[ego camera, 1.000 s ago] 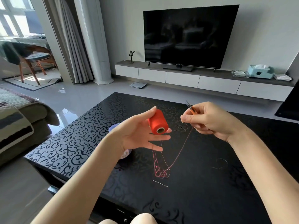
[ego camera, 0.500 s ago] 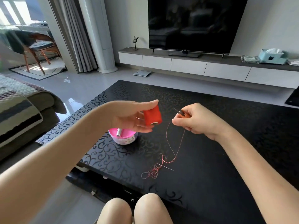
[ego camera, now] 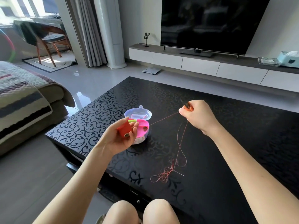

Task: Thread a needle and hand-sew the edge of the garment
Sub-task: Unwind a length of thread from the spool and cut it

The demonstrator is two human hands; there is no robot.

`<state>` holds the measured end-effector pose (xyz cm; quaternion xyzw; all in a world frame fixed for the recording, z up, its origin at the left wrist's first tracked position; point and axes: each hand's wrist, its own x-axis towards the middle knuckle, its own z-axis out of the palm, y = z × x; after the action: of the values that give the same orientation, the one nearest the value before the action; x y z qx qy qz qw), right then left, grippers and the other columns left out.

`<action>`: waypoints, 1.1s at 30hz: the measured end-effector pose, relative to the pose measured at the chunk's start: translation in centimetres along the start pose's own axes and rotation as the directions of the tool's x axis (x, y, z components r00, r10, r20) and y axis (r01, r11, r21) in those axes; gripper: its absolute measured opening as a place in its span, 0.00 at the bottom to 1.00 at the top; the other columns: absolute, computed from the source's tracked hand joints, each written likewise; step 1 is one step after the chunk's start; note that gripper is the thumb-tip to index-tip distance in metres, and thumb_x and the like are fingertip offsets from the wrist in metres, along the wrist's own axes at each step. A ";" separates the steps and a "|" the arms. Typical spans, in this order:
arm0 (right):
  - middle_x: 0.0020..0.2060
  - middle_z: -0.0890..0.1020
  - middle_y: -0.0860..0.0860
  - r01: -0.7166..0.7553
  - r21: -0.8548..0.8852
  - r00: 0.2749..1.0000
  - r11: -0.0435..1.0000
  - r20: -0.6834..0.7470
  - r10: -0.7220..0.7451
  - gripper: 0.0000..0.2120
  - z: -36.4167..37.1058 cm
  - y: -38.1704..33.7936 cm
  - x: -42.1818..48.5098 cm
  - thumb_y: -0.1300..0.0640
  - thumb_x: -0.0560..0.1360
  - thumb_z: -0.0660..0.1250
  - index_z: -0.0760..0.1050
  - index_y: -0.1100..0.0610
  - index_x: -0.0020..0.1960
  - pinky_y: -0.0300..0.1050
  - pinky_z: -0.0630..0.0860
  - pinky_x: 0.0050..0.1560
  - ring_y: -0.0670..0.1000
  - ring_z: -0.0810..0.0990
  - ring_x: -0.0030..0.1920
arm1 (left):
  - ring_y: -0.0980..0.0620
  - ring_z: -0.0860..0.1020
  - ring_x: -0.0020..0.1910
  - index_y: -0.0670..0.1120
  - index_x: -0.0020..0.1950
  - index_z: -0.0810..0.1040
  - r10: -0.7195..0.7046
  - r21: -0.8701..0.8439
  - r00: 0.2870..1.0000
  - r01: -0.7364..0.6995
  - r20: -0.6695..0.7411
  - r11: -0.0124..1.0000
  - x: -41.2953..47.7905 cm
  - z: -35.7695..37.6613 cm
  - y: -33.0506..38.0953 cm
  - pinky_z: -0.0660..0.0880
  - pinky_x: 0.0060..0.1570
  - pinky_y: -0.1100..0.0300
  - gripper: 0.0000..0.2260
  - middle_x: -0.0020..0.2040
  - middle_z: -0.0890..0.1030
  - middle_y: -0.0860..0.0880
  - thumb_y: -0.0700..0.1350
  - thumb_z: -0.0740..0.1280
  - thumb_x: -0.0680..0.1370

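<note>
Red thread (ego camera: 165,118) runs from the right hand (ego camera: 199,118), which pinches it and holds orange snips (ego camera: 188,107), toward the red spool (ego camera: 124,130) gripped by the left hand (ego camera: 119,139).

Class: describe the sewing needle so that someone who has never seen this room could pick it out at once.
Start at the black patterned coffee table. Near its front edge lies a tangle of red thread; the needle lies at its right edge. It is the only straight, pale sliver among curling red loops.
</note>
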<state>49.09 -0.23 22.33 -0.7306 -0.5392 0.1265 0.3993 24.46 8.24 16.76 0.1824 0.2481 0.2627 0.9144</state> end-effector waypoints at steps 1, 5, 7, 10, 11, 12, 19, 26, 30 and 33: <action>0.24 0.68 0.51 0.008 -0.049 0.999 0.999 -0.037 -0.010 0.20 0.2 0.5 0.7 0.60 0.76 0.66 0.64 0.59 0.28 0.42 0.63 0.31 0.49 0.67 0.27 | 0.51 0.80 0.31 0.38 0.43 0.79 0.020 0.010 0.999 -0.019 -0.035 1.000 -0.2 -0.8 0.4 0.77 0.25 0.64 0.26 0.39 0.82 0.45 0.35 0.84 0.49; 0.25 0.69 0.50 -0.017 -0.195 0.991 0.981 -0.132 -0.009 0.20 1.5 3.2 3.5 0.60 0.76 0.65 0.63 0.57 0.28 0.44 0.62 0.36 0.50 0.67 0.28 | 0.50 0.79 0.30 0.39 0.38 0.77 0.084 0.040 0.978 -0.078 -0.189 0.996 -1.3 -3.2 1.8 0.77 0.25 0.63 0.25 0.38 0.80 0.44 0.34 0.83 0.46; 0.28 0.72 0.51 -0.060 -0.246 0.985 0.968 -0.173 0.017 0.17 2.5 4.5 4.7 0.60 0.77 0.65 0.67 0.59 0.30 0.44 0.63 0.38 0.54 0.71 0.32 | 0.51 0.78 0.29 0.39 0.39 0.76 0.119 0.059 0.948 -0.106 -0.297 0.993 -1.8 -4.0 2.4 0.75 0.23 0.65 0.20 0.38 0.79 0.44 0.35 0.81 0.53; 0.39 0.81 0.59 -0.157 -0.278 0.978 0.948 -0.175 0.110 0.10 4.4 6.4 5.9 0.57 0.77 0.65 0.76 0.64 0.41 0.47 0.72 0.43 0.61 0.79 0.42 | 0.51 0.79 0.27 0.40 0.43 0.74 0.203 0.174 0.873 -0.139 -0.444 0.975 -1.9 -4.2 2.8 0.73 0.21 0.67 0.07 0.40 0.78 0.43 0.38 0.70 0.69; 0.40 0.82 0.58 -0.179 -0.274 0.980 0.945 -0.136 0.146 0.11 5.1 7.0 6.0 0.55 0.78 0.64 0.76 0.63 0.43 0.49 0.75 0.46 0.61 0.81 0.43 | 0.50 0.80 0.27 0.39 0.44 0.73 0.235 0.210 0.855 -0.152 -0.463 0.966 -1.8 -4.1 2.8 0.75 0.22 0.66 0.05 0.39 0.78 0.42 0.37 0.68 0.72; 0.40 0.83 0.57 -0.195 -0.268 0.979 0.943 -0.104 0.173 0.12 5.6 7.4 5.9 0.53 0.78 0.63 0.76 0.62 0.43 0.52 0.78 0.48 0.60 0.81 0.42 | 0.50 0.80 0.27 0.39 0.45 0.72 0.265 0.232 0.843 -0.172 -0.467 0.957 -1.7 -3.9 2.8 0.77 0.24 0.63 0.04 0.38 0.79 0.41 0.37 0.67 0.74; 0.27 0.68 0.46 -0.289 0.263 0.955 0.920 0.016 0.295 0.20 6.2 3.7 1.1 0.43 0.81 0.54 0.72 0.58 0.43 0.41 0.63 0.29 0.45 0.65 0.26 | 0.35 0.82 0.47 0.33 0.43 0.76 0.277 0.227 0.930 -0.223 -0.243 0.948 -1.5 -1.0 2.3 0.80 0.48 0.40 0.08 0.42 0.82 0.34 0.37 0.65 0.69; 0.27 0.63 0.49 -0.742 0.508 0.621 0.438 0.767 0.161 0.24 6.0 -3.7 -6.0 0.46 0.81 0.50 0.75 0.64 0.47 0.39 0.50 0.27 0.45 0.57 0.25 | 0.31 0.74 0.63 0.26 0.56 0.76 0.097 0.111 0.981 -0.117 0.169 0.987 -1.3 -0.6 0.6 0.76 0.57 0.40 0.34 0.62 0.73 0.26 0.46 0.78 0.58; 0.28 0.66 0.49 -0.784 0.429 0.538 0.448 0.830 0.148 0.23 6.5 -4.8 -6.8 0.48 0.82 0.52 0.76 0.64 0.48 0.37 0.54 0.26 0.45 0.60 0.26 | 0.34 0.72 0.66 0.28 0.59 0.76 0.081 0.112 0.960 -0.115 0.268 0.987 -1.3 -0.3 -0.3 0.72 0.63 0.44 0.33 0.64 0.73 0.28 0.52 0.72 0.65; 0.28 0.68 0.50 -0.821 0.408 0.504 0.400 0.847 0.170 0.22 6.8 -5.3 -6.6 0.48 0.82 0.53 0.76 0.65 0.47 0.36 0.57 0.23 0.45 0.62 0.25 | 0.35 0.70 0.68 0.27 0.63 0.72 0.096 0.107 0.951 -0.133 0.293 0.985 -1.1 -0.1 -0.5 0.68 0.68 0.45 0.35 0.66 0.70 0.28 0.53 0.70 0.67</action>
<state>38.74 -2.52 20.10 -0.5041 -0.2557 0.7344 0.3757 23.78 7.17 16.85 0.2898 0.1179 0.2701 0.9106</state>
